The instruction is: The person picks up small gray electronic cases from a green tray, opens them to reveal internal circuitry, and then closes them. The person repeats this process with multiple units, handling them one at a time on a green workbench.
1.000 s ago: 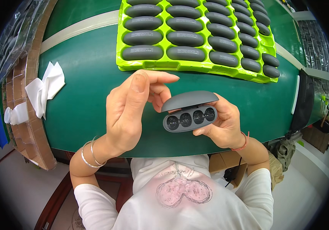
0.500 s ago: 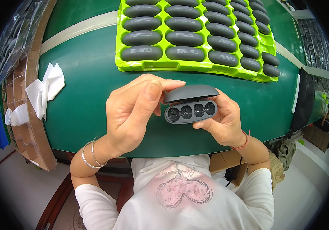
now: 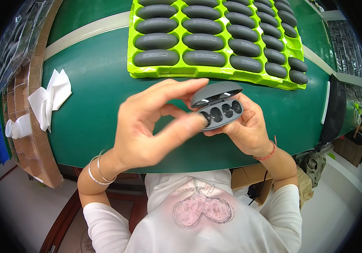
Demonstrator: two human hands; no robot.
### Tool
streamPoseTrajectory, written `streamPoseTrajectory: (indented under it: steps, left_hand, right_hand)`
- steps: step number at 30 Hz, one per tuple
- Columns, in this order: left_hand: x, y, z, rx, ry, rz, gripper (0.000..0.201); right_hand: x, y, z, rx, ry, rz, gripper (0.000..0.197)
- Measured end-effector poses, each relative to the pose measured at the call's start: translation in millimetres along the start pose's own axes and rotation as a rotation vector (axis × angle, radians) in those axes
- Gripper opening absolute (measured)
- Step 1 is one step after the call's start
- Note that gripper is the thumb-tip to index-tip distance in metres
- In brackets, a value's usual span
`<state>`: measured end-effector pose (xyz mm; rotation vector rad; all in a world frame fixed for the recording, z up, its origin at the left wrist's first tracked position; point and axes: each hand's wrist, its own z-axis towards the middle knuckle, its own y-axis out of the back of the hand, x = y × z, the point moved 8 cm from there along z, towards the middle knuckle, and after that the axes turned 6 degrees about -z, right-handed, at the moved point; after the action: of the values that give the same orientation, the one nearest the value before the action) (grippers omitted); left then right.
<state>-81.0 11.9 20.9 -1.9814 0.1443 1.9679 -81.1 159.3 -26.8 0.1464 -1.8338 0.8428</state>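
A small grey case [image 3: 217, 122] sits up over the table between the two hands, just short of the tray, and its lid [image 3: 216, 89] stands open: a smooth, matte dome on the outside, shiny highlights along the inner face. Below it, a slim oval body shows a row of rounded, glossy black hollows. The right hand [image 3: 250, 128] has it, fingers curled around the right end and behind, thumb along the front edge. Over on the left, the left hand [image 3: 145, 122] is half open, forefinger arched by the lid, thumb blurred and overlapping the body's left end; whether it grips anything, I can't tell. Smooth silver bangles [image 3: 97, 170] circle that wrist, a thin red cord [image 3: 269, 152] the other. Beyond, a glossy lime-green moulded tray [image 3: 164, 73] carries rows of dark, pebble-smooth oval cases [image 3: 157, 57], all on a flat green tabletop [image 3: 92, 130]. To the left, creased white sheets [image 3: 53, 95] lie in stiff folds beside a brown cardboard box [image 3: 44, 147] with partitions.
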Motion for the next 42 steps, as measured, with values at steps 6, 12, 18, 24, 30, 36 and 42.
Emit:
streamPoseTrajectory:
  steps: [6, 12, 18, 24, 30, 36, 42]
  left_hand:
    - [5.4, 10.0, -3.9, -0.079, 0.001, -0.181, 0.043]
    - [3.5, 13.1, -3.5, -0.171, -0.058, 0.078, 0.028]
    - [6.6, 14.8, -2.1, -0.244, -0.055, -0.009, 0.027]
    - [-0.1, 7.1, -0.8, -0.139, -0.045, 0.185, 0.038]
    - [6.2, 9.1, -1.8, -0.200, -0.058, 0.040, 0.038]
    - [8.0, 8.2, -2.8, -0.190, 0.035, -0.001, 0.037]
    - [10.1, 9.5, -4.0, -0.170, 0.056, -0.020, 0.032]
  right_hand:
    - [-0.4, 0.2, 0.5, 0.016, -0.049, 0.074, 0.042]
    - [7.0, 3.1, 0.9, -0.032, 0.076, -0.071, 0.045]
    - [2.0, 1.1, 3.3, 0.008, -0.045, 0.022, 0.047]
    - [2.1, 3.7, 3.2, -0.030, -0.037, -0.032, 0.043]
    - [2.4, 2.4, 3.6, -0.059, -0.012, -0.029, 0.036]
    - [7.1, 0.9, 0.7, -0.084, 0.021, -0.106, 0.036]
    - [6.2, 0.0, 0.8, -0.082, -0.008, -0.051, 0.034]
